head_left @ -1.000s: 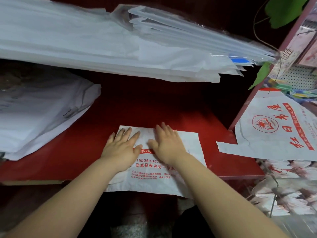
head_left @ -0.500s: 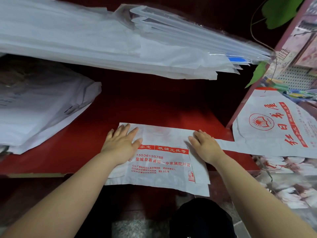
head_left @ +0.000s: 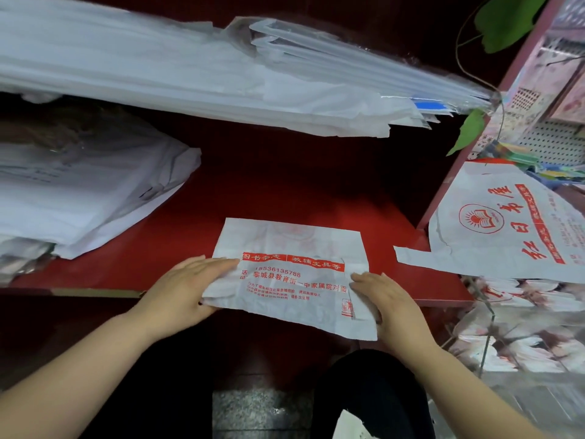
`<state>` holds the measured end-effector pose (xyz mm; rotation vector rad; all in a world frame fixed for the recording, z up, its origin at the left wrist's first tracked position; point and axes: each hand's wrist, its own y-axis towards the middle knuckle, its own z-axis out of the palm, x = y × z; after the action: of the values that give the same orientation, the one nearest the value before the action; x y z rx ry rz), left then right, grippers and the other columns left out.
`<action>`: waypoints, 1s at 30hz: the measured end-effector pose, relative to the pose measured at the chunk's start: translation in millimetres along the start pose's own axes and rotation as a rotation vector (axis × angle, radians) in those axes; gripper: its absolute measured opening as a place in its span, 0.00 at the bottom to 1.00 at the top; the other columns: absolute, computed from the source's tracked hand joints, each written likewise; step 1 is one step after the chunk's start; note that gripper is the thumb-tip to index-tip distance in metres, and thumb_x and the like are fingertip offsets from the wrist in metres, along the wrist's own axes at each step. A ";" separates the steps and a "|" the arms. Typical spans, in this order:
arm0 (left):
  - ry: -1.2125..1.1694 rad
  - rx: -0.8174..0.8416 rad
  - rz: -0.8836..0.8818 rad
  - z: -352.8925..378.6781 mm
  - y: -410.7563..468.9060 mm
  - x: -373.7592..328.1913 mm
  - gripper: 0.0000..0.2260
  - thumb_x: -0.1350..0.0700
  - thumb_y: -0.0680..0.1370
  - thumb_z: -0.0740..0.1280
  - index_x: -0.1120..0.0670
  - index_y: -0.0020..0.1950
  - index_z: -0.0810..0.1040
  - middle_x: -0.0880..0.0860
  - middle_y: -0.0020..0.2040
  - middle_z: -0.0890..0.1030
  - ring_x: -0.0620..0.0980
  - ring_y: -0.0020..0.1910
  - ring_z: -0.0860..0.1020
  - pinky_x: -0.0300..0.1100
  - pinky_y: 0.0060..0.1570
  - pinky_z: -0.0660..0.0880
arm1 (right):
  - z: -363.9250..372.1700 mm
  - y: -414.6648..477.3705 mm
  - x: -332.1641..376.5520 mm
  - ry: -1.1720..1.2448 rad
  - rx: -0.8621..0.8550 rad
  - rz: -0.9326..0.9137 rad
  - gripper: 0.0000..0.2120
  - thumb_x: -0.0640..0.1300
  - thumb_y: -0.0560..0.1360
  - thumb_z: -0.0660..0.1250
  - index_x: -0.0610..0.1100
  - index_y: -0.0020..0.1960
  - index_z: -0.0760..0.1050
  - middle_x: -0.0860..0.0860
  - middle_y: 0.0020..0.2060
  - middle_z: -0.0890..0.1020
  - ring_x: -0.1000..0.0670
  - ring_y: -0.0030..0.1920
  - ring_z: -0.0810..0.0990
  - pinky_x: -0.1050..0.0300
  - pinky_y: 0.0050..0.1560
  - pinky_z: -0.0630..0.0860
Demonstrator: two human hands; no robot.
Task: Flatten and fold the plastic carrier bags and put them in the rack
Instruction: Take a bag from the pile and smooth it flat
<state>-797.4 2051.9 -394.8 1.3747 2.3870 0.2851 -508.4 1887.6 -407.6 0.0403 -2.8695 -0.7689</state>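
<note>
Right now I'm at the folding step: the carrier bag [head_left: 291,280] lies folded flat at six o'clock on the red shelf [head_left: 285,198], its near edge overhanging the lip. My left hand [head_left: 186,289] rests on its nine o'clock edge and my right hand [head_left: 391,304] on its three o'clock edge, palms down, fingers straight and clasping nothing; the thumbs are hidden. Next, I judge, comes another fold or a lift for stowing, which needs a pinch on both edges.

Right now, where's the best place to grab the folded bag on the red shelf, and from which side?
Pinch the near long edge of the folded bag, coming from the front. It lies flat on the red shelf, but that edge overhangs the shelf's front, so a thumb can probably slip underneath there.
</note>
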 end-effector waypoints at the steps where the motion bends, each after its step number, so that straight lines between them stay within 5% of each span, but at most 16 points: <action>1: -0.030 -0.027 -0.012 1.0 -2.7 -2.4 0.28 0.49 0.62 0.63 0.48 0.62 0.70 0.53 0.51 0.83 0.47 0.56 0.71 0.35 0.56 0.68 | 2.9 0.7 -0.2 0.083 -0.047 0.046 0.18 0.39 0.61 0.69 0.42 0.52 0.79 0.45 0.49 0.83 0.49 0.56 0.76 0.43 0.54 0.75; 3: -0.206 -0.058 -0.163 -4.4 -9.5 -10.0 0.23 0.46 0.63 0.62 0.35 0.58 0.74 0.45 0.51 0.81 0.42 0.52 0.76 0.30 0.52 0.72 | 1.2 1.7 -0.1 0.274 -0.100 0.137 0.13 0.39 0.63 0.68 0.40 0.47 0.82 0.47 0.48 0.83 0.50 0.54 0.77 0.57 0.54 0.76; 5: -0.469 -0.077 -0.316 -9.0 -14.4 -14.6 0.19 0.46 0.64 0.70 0.24 0.47 0.73 0.36 0.50 0.77 0.35 0.49 0.75 0.21 0.50 0.66 | -5.2 1.4 2.4 0.410 -0.095 0.250 0.13 0.41 0.65 0.70 0.41 0.49 0.81 0.50 0.48 0.81 0.53 0.52 0.77 0.61 0.55 0.72; 7: -0.609 -0.181 -0.415 -3.8 -15.4 -13.6 0.19 0.62 0.69 0.73 0.34 0.37 0.80 0.38 0.43 0.79 0.35 0.47 0.77 0.21 0.46 0.67 | -13.2 1.3 4.1 0.515 -0.068 0.364 0.12 0.37 0.67 0.71 0.49 0.48 0.80 0.53 0.48 0.81 0.57 0.52 0.77 0.66 0.56 0.71; 9: -0.657 -0.214 -0.496 -3.9 -11.8 -18.7 0.18 0.67 0.72 0.69 0.43 0.32 0.80 0.39 0.33 0.81 0.33 0.39 0.78 0.27 0.51 0.69 | -16.5 2.4 5.1 0.574 -0.076 0.412 0.11 0.39 0.70 0.69 0.56 0.39 0.78 0.61 0.38 0.80 0.65 0.44 0.77 0.71 0.50 0.69; 11: -0.637 -0.232 -0.555 -2.3 -6.3 -25.8 0.13 0.64 0.74 0.68 0.49 0.33 0.78 0.42 0.30 0.81 0.37 0.35 0.78 0.37 0.55 0.68 | -14.5 5.1 7.7 0.610 -0.092 0.533 0.15 0.45 0.72 0.66 0.54 0.28 0.71 0.59 0.25 0.74 0.62 0.32 0.73 0.61 0.49 0.66; 14: -0.590 -0.324 -0.677 -0.3 8.6 -30.4 0.09 0.59 0.75 0.67 0.55 0.34 0.77 0.58 0.35 0.82 0.55 0.36 0.77 0.39 0.44 0.71 | -9.0 17.1 12.8 0.554 -0.120 0.703 0.19 0.62 0.61 0.56 0.46 0.27 0.61 0.55 0.23 0.64 0.55 0.28 0.64 0.54 0.48 0.59; 17: -0.424 -0.337 -0.752 2.7 25.9 -31.2 0.09 0.52 0.76 0.65 0.54 0.38 0.77 0.55 0.37 0.81 0.57 0.44 0.77 0.43 0.54 0.64 | -8.3 34.6 19.1 0.359 -0.099 0.774 0.21 0.53 0.72 0.59 0.45 0.26 0.58 0.53 0.22 0.61 0.53 0.27 0.61 0.57 0.47 0.55; 21: -0.229 -0.289 -0.819 8.7 39.8 -25.8 0.09 0.47 0.77 0.61 0.49 0.43 0.75 0.48 0.37 0.78 0.56 0.50 0.74 0.38 0.45 0.54 | 1.9 50.7 17.2 0.118 -0.081 0.828 0.20 0.43 0.75 0.59 0.45 0.26 0.58 0.51 0.23 0.63 0.49 0.29 0.63 0.58 0.42 0.49; 26: -0.054 -0.243 -0.786 9.9 49.0 -22.1 0.11 0.47 0.79 0.58 0.52 0.49 0.77 0.52 0.36 0.80 0.52 0.40 0.66 0.40 0.47 0.55 | 6.4 59.9 10.9 -0.036 -0.030 0.811 0.18 0.44 0.75 0.57 0.45 0.28 0.58 0.50 0.24 0.66 0.45 0.33 0.68 0.57 0.41 0.48; 30: 0.038 -0.178 -0.765 10.7 52.5 -19.4 0.13 0.47 0.79 0.57 0.53 0.52 0.77 0.54 0.34 0.80 0.52 0.35 0.69 0.40 0.48 0.55 | 3.8 65.2 7.1 -0.100 0.055 0.815 0.14 0.45 0.74 0.59 0.45 0.32 0.61 0.51 0.25 0.68 0.45 0.34 0.70 0.56 0.42 0.49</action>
<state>-742.7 2061.4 -381.8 0.3205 2.6308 0.2932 -514.9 1945.5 -377.2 -1.0998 -2.6058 -0.5150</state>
